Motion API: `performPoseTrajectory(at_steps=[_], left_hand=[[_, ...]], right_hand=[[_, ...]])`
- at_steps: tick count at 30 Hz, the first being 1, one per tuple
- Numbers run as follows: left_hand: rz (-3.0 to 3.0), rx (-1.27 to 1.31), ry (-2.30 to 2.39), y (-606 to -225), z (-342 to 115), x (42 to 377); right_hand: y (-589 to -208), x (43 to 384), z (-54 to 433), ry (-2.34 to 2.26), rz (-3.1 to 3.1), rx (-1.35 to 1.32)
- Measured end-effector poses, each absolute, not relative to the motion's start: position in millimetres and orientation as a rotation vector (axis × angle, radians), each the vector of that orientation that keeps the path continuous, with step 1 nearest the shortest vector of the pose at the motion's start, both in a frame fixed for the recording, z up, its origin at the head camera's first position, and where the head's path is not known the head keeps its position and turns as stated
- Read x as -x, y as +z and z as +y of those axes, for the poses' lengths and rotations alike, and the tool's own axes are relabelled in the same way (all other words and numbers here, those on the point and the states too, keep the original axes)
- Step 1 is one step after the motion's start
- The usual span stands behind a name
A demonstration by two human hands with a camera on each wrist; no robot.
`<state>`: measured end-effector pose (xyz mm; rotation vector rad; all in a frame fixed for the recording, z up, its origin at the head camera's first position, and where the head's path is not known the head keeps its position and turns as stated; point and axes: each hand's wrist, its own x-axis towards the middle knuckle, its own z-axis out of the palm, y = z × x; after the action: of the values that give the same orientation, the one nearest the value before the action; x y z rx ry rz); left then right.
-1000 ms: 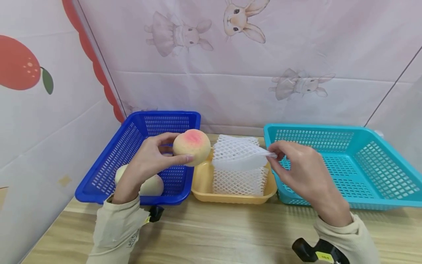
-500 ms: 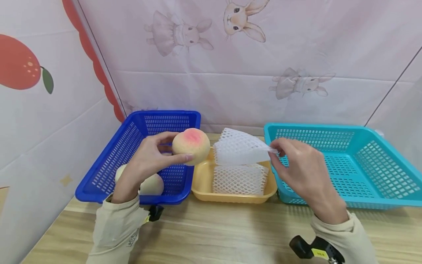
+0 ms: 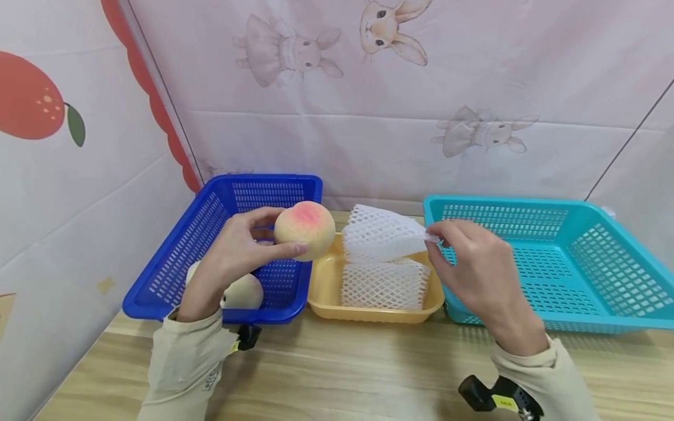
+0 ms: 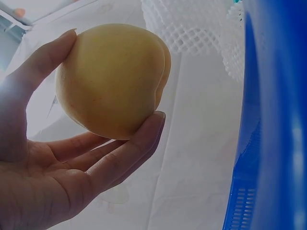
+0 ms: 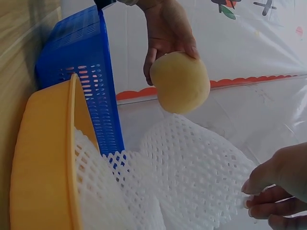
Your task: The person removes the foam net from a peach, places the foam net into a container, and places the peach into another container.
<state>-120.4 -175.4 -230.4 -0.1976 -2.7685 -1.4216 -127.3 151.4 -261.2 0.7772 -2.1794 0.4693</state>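
My left hand (image 3: 231, 248) holds a peach (image 3: 305, 231), pale yellow with a pink blush, between thumb and fingers above the right side of the blue basket (image 3: 295, 313). In the left wrist view the thumb and fingers wrap the sides of the peach (image 4: 110, 81). My right hand (image 3: 481, 269) pinches one end of a white foam net sleeve (image 3: 381, 237). This sleeve hangs over the yellow tray (image 3: 368, 316), its open end facing the peach but apart from it. Another foam net (image 3: 387, 286) lies in the tray below.
More peaches (image 3: 244, 292) lie in the blue basket, partly hidden by my left wrist. A turquoise basket (image 3: 553, 321) stands to the right of the tray. All stand on a wooden table (image 3: 337, 368) against a wall covering printed with rabbits (image 3: 389, 26).
My right hand has lifted the pinched foam net slightly off the one in the tray, then shifted a little left. My left hand and the peach have hardly moved.
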Motion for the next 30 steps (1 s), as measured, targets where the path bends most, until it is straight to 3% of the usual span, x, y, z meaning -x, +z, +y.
performPoseTrajectory(at_steps=[15,30], left_hand=[[-2.783,0.164,-1.380,-233.3,-174.2,120.2],[-2.785,0.146,-1.392,-231.7,-174.1,118.0]], right_hand=[[-287.3,136.0,122.8,0.397,-1.907,-1.230],[-304.3,133.8,113.5,0.273,-2.203,-1.294]])
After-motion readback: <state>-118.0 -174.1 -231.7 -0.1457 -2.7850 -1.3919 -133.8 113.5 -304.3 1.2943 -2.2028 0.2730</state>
